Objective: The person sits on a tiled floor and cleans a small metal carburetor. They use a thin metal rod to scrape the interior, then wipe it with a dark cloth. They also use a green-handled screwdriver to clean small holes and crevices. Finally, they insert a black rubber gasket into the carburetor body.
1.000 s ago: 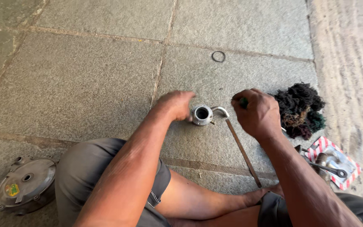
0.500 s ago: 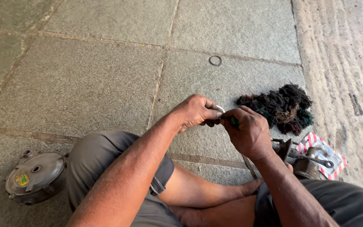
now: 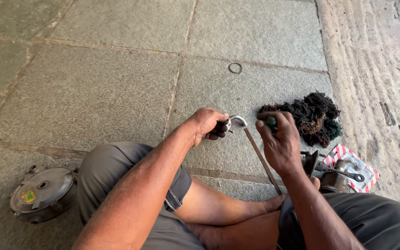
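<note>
My left hand (image 3: 208, 122) now closes over the small metal cup (image 3: 227, 125); my right hand (image 3: 279, 139) has lifted clear, pinching a green-handled tool (image 3: 271, 122).

We sit at an informal floor-level repair spot: stone-slab floor (image 3: 116, 92), a round metal engine cover (image 3: 42, 194), greasy dark rag wad (image 3: 313, 115), scattered metal parts (image 3: 332, 171).

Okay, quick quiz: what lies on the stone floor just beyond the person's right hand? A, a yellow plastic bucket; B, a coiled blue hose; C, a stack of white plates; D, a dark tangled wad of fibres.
D: a dark tangled wad of fibres lies on the stone floor just past the right hand.
</note>
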Demonstrator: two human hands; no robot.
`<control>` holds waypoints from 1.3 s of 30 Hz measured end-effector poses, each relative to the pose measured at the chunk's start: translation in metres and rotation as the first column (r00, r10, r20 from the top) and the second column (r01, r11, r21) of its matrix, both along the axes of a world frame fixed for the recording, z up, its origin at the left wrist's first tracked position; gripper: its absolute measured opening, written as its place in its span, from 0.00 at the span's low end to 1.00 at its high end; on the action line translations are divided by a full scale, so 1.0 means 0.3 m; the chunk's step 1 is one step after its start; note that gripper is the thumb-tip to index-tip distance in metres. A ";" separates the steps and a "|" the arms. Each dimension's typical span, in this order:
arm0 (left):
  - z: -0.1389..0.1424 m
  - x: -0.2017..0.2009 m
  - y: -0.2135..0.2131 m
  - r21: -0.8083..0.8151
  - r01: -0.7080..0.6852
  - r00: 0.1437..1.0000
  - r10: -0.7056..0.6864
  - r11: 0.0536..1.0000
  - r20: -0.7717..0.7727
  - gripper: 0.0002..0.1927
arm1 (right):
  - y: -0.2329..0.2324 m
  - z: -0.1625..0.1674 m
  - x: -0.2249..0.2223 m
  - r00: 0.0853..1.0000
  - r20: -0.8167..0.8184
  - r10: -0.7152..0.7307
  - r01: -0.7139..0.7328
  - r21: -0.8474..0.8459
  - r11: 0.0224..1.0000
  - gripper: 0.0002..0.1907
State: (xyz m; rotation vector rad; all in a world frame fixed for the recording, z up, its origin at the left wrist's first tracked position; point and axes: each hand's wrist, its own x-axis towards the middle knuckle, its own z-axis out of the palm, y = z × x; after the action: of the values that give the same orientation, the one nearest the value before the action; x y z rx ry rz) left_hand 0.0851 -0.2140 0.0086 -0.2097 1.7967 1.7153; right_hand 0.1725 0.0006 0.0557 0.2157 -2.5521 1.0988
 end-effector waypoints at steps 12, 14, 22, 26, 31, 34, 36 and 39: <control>-0.129 -0.082 -0.023 -0.017 -0.129 0.990 0.130 0.991 0.051 0.10 | 0.060 -0.103 0.017 0.975 0.221 0.020 0.169 -0.798 0.578 0.09; -0.135 -0.088 -0.031 -0.018 -0.154 0.986 0.154 0.988 0.066 0.09 | 0.055 -0.124 0.005 0.967 0.255 0.018 0.187 -0.752 0.632 0.09; -0.119 -0.087 -0.041 -0.060 -0.180 0.980 0.185 0.982 0.079 0.09 | 0.024 -0.117 -0.008 0.950 0.313 -0.007 0.230 -0.682 0.695 0.10; -0.103 -0.081 -0.038 -0.085 -0.155 0.985 0.161 0.984 0.067 0.10 | 0.017 -0.105 -0.007 0.940 0.339 -0.039 0.258 -0.633 0.730 0.09; -0.098 -0.079 -0.039 -0.095 -0.159 0.984 0.166 0.983 0.067 0.10 | 0.007 -0.097 -0.010 0.944 0.330 -0.027 0.243 -0.635 0.734 0.10; -0.103 -0.080 -0.039 -0.097 -0.164 0.982 0.171 0.982 0.075 0.10 | 0.002 -0.092 -0.005 0.945 0.326 -0.030 0.234 -0.609 0.758 0.10; -0.106 -0.081 -0.038 -0.110 -0.161 0.983 0.169 0.981 0.071 0.10 | 0.000 -0.084 0.002 0.944 0.327 -0.048 0.233 -0.555 0.798 0.10; -0.109 -0.083 -0.039 -0.104 -0.159 0.984 0.167 0.982 0.066 0.09 | -0.012 -0.070 0.010 0.944 0.319 -0.089 0.239 -0.467 0.851 0.08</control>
State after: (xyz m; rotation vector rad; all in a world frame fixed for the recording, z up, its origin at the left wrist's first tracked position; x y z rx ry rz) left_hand 0.0603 -0.2258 -0.0240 -0.4687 1.8542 1.7069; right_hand 0.1755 -0.0032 0.0346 -0.3174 -2.3447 1.7779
